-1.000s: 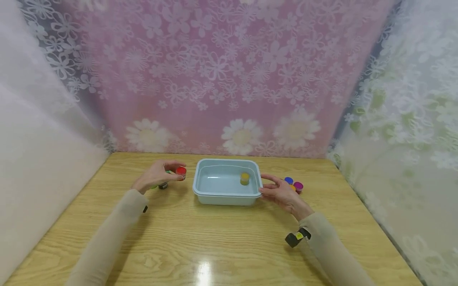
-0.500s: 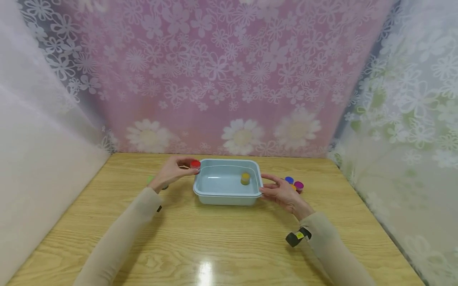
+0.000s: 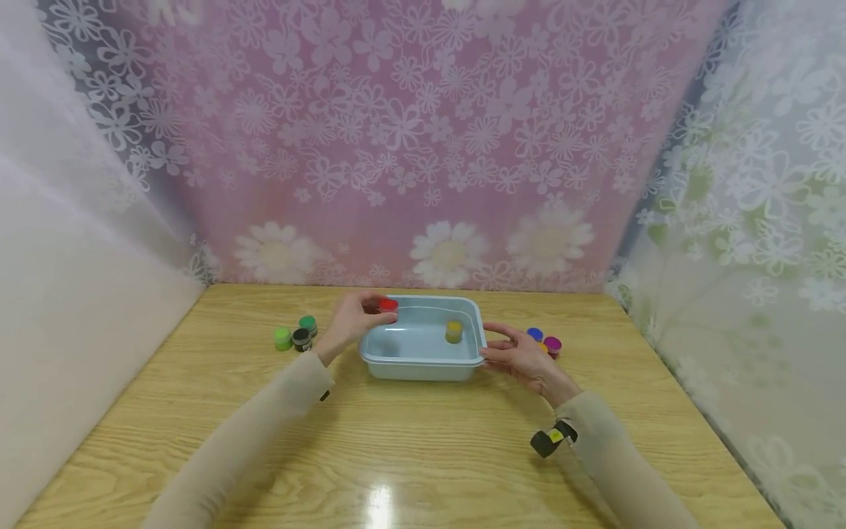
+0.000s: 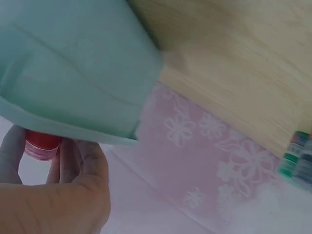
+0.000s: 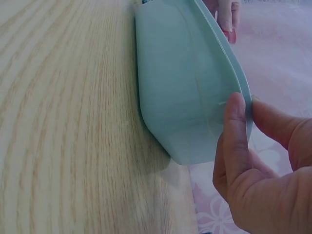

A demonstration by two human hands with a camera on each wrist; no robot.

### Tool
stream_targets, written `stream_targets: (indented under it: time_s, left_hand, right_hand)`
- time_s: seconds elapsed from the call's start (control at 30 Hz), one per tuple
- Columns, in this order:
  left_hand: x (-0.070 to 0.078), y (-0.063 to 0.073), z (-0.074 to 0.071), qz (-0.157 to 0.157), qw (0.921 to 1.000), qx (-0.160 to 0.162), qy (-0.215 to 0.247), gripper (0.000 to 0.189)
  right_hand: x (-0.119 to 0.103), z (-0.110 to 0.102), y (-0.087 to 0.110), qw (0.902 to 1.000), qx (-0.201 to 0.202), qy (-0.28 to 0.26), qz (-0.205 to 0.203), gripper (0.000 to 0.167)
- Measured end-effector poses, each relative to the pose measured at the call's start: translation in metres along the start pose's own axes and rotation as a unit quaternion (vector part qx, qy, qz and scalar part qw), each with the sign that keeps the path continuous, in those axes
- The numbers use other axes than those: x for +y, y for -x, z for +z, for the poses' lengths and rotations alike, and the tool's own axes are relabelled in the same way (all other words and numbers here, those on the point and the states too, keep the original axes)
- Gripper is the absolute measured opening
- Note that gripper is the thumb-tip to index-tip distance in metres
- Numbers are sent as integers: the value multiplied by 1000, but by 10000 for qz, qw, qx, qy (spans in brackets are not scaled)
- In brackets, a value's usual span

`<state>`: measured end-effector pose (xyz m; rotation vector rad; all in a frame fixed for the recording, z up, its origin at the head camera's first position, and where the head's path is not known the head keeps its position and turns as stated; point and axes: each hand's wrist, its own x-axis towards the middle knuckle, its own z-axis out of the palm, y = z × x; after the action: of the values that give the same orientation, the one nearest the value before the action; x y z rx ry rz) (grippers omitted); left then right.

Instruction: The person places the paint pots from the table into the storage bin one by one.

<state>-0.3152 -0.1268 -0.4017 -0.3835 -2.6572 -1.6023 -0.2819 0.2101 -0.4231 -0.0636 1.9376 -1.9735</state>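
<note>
Between thumb and fingers my left hand [image 3: 355, 323] holds a small paint jar with a red lid [image 3: 388, 305], above the left end of a pale blue plastic basin [image 3: 423, 371]. The left wrist view shows the red jar [image 4: 43, 145] partly behind the basin's rim [image 4: 63, 127]. At the other end, my right hand [image 3: 525, 360] pinches the basin's rim, thumb on one side and fingers on the other, plain in the right wrist view by the rim [image 5: 243, 87]. Inside the basin, toward its right end, stands a jar with a yellow lid [image 3: 453, 332].
Left of the basin stand jars with light green [image 3: 283, 338], dark green [image 3: 308, 325] and black [image 3: 302, 339] lids. Beyond my right hand are jars with blue [image 3: 534, 335], purple [image 3: 552, 346] and partly hidden orange lids. Floral curtains [image 3: 423, 147] surround the wooden table [image 3: 423, 455].
My left hand has carried the red-lidded jar rightward, from beside the basin to over its left end. The green and black jars are now uncovered. My right hand stays on the rim.
</note>
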Motion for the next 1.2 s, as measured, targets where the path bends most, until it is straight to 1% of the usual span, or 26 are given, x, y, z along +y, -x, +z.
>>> stream_targets:
  time_s: [0.1, 0.27, 0.37, 0.5, 0.57, 0.6, 0.73, 0.8, 0.97, 1.07, 1.2]
  left_hand:
    - [7, -2, 10, -40, 9999, 0, -123, 42]
    - [15, -5, 26, -58, 9993, -120, -343, 39]
    - [17, -7, 34, 45, 9990, -132, -432, 34]
    - [18, -10, 43, 181, 9990, -186, -361, 29]
    - [19, -11, 46, 137, 9989, -221, -399, 30]
    - [20, -11, 47, 66, 9988, -245, -427, 30]
    - [24, -11, 55, -208, 9963, -323, -762, 32]
    - [25, -13, 60, -254, 9953, -387, -849, 31]
    - [24, -19, 68, -264, 9956, -531, -729, 31]
    - [24, -21, 72, -353, 9960, -583, -580, 31]
    - [24, -25, 79, -521, 9955, -732, -317, 33]
  right_hand:
    - [-1, 0, 1, 10000, 21, -18, 16, 67]
    - [1, -1, 0, 10000, -12, -21, 23, 68]
    - [1, -2, 0, 10000, -30, -35, 18, 69]
    - [0, -2, -1, 10000, -11, -15, 11, 70]
    - [0, -2, -2, 10000, -28, -9, -2, 69]
    - [0, -2, -2, 10000, -34, -18, -6, 69]
    - [0, -1, -3, 9999, -116, -90, -24, 69]
    - [-1, -1, -3, 9998, -137, -119, -37, 69]
    - [-2, -1, -2, 9999, -114, -126, -18, 70]
    - [-1, 0, -1, 9999, -68, -115, 13, 70]
    - [0, 0, 0, 9999, -26, -112, 46, 70]
